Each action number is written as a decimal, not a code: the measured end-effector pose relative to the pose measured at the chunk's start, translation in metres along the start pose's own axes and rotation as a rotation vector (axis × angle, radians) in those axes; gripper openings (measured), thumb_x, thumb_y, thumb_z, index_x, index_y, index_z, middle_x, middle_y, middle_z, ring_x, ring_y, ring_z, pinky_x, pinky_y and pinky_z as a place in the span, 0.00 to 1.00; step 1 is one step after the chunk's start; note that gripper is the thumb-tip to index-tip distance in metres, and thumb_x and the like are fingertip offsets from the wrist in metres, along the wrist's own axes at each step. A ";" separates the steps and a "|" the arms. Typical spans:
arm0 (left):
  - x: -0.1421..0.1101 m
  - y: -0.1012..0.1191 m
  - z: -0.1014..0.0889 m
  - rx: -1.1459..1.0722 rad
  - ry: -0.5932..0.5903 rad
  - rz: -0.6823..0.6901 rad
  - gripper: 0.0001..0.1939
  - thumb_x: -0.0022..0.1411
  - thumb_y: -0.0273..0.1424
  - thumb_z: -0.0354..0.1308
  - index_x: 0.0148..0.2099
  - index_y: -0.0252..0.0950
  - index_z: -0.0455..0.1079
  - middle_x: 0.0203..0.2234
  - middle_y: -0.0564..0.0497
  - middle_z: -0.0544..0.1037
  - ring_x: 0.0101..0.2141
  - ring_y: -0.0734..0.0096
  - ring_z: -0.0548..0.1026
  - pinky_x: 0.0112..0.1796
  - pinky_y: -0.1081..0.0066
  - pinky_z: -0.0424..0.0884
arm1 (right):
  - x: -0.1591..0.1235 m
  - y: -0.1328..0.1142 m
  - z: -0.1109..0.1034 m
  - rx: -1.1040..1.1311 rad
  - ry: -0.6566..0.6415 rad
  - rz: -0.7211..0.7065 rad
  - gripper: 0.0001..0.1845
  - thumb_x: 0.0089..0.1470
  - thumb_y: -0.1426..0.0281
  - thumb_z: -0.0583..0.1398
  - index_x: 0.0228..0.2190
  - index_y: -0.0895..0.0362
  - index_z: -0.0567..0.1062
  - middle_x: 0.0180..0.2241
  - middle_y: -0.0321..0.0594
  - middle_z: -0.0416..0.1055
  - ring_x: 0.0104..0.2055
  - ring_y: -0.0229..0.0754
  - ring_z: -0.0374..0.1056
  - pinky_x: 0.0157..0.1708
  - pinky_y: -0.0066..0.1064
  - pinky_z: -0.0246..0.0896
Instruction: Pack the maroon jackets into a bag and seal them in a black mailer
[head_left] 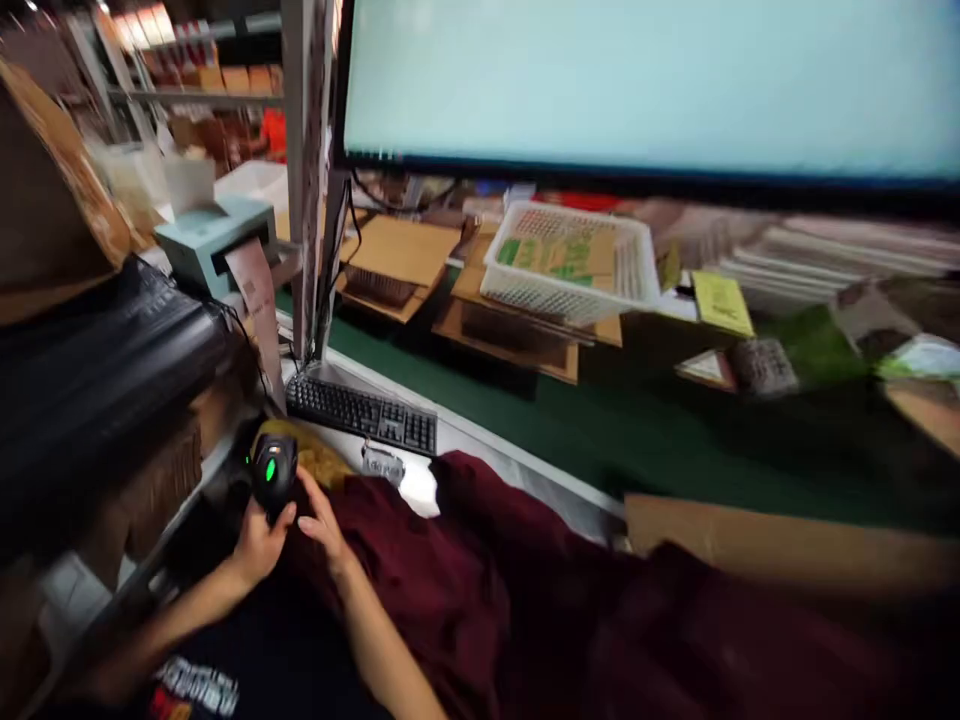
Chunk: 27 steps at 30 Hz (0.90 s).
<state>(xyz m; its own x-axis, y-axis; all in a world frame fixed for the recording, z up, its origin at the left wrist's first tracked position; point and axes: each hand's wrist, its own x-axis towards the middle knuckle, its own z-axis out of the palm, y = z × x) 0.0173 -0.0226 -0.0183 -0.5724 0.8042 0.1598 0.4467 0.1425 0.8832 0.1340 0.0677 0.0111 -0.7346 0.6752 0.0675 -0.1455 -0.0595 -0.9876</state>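
Observation:
My left hand is wrapped round the handle of a black handheld scanner with a green light on its head. My right hand rests right beside it on a dark red garment spread over the work surface, its fingers bent and pinching at the cloth near a yellow patch. What the right fingers hold is too small to make out. A black keyboard lies just beyond both hands.
A large lit monitor hangs above. A label printer with a paper strip stands at the left. Past a green belt lie cardboard trays, a white basket and flat cardboard.

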 end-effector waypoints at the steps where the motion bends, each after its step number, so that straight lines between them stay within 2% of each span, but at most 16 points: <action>1: -0.011 -0.002 0.006 0.005 -0.134 0.030 0.30 0.67 0.47 0.55 0.67 0.41 0.65 0.53 0.42 0.76 0.58 0.52 0.73 0.59 0.50 0.72 | -0.011 0.011 0.006 0.011 0.098 0.081 0.48 0.39 0.43 0.70 0.57 0.56 0.75 0.56 0.50 0.74 0.61 0.59 0.66 0.62 0.48 0.61; 3: -0.023 -0.001 0.022 0.039 -0.386 0.146 0.34 0.65 0.39 0.57 0.70 0.37 0.60 0.63 0.37 0.67 0.65 0.51 0.64 0.65 0.50 0.63 | -0.033 0.025 0.002 -0.008 0.369 0.240 0.43 0.37 0.45 0.72 0.49 0.58 0.78 0.48 0.50 0.78 0.52 0.55 0.73 0.55 0.45 0.68; 5: -0.021 0.001 0.043 0.123 -0.572 0.265 0.38 0.63 0.34 0.58 0.73 0.37 0.55 0.69 0.36 0.58 0.69 0.49 0.57 0.68 0.48 0.58 | -0.054 0.027 -0.019 -0.066 0.677 0.354 0.34 0.39 0.46 0.70 0.40 0.59 0.79 0.39 0.48 0.79 0.43 0.51 0.75 0.46 0.40 0.72; 7: -0.009 0.000 0.067 0.221 -0.698 0.325 0.36 0.65 0.36 0.58 0.73 0.39 0.56 0.68 0.37 0.60 0.68 0.49 0.59 0.66 0.48 0.60 | -0.068 0.023 -0.049 -0.145 0.889 0.439 0.29 0.39 0.45 0.69 0.31 0.58 0.77 0.30 0.45 0.77 0.33 0.48 0.74 0.37 0.36 0.72; 8: -0.001 -0.003 0.080 0.276 -0.744 0.333 0.33 0.67 0.37 0.57 0.72 0.39 0.58 0.67 0.38 0.63 0.66 0.50 0.63 0.65 0.49 0.62 | -0.073 0.021 -0.064 -0.184 0.933 0.485 0.28 0.38 0.46 0.69 0.28 0.57 0.76 0.25 0.43 0.75 0.29 0.46 0.72 0.32 0.35 0.70; 10: 0.013 -0.013 0.105 0.393 -0.815 0.333 0.28 0.72 0.41 0.52 0.69 0.37 0.63 0.66 0.38 0.67 0.65 0.51 0.65 0.65 0.50 0.63 | -0.075 0.018 -0.089 -0.220 0.924 0.595 0.25 0.36 0.48 0.69 0.25 0.57 0.74 0.18 0.38 0.70 0.22 0.42 0.66 0.24 0.31 0.63; 12: 0.022 -0.025 0.130 0.485 -0.884 0.370 0.29 0.74 0.45 0.48 0.70 0.36 0.63 0.68 0.39 0.64 0.68 0.50 0.60 0.67 0.49 0.58 | -0.067 0.017 -0.104 -0.191 0.845 0.681 0.24 0.35 0.51 0.70 0.25 0.57 0.73 0.15 0.35 0.67 0.18 0.39 0.63 0.20 0.29 0.59; 14: 0.023 -0.036 0.150 0.541 -0.960 0.413 0.33 0.74 0.49 0.45 0.72 0.37 0.60 0.71 0.41 0.58 0.72 0.49 0.53 0.69 0.46 0.51 | -0.053 0.020 -0.109 -0.131 0.773 0.732 0.23 0.36 0.53 0.71 0.27 0.57 0.73 0.14 0.33 0.66 0.17 0.38 0.62 0.19 0.28 0.58; 16: 0.017 -0.046 0.164 0.588 -1.037 0.389 0.36 0.74 0.52 0.43 0.74 0.37 0.57 0.73 0.41 0.54 0.72 0.46 0.49 0.69 0.44 0.48 | -0.036 0.026 -0.108 -0.091 0.737 0.776 0.23 0.37 0.55 0.72 0.26 0.57 0.71 0.13 0.32 0.64 0.15 0.36 0.59 0.17 0.27 0.57; 20: 0.006 -0.064 0.174 0.637 -1.134 0.275 0.38 0.73 0.51 0.42 0.75 0.33 0.55 0.74 0.39 0.50 0.73 0.45 0.45 0.69 0.43 0.45 | -0.014 0.040 -0.107 -0.107 0.745 0.855 0.20 0.42 0.57 0.71 0.24 0.56 0.69 0.11 0.32 0.63 0.14 0.35 0.57 0.15 0.25 0.53; 27: 0.002 -0.075 0.177 0.592 -1.144 0.262 0.38 0.73 0.51 0.44 0.75 0.33 0.55 0.74 0.38 0.50 0.73 0.44 0.44 0.69 0.42 0.46 | -0.010 0.046 -0.120 -0.163 0.802 0.903 0.17 0.49 0.61 0.68 0.22 0.57 0.69 0.12 0.34 0.64 0.14 0.35 0.58 0.16 0.25 0.55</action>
<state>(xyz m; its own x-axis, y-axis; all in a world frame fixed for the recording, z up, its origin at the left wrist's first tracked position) 0.1041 0.0707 -0.1624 0.3482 0.8360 -0.4242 0.8544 -0.0970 0.5104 0.2141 0.1461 -0.0515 0.0978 0.7044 -0.7030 0.3329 -0.6889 -0.6439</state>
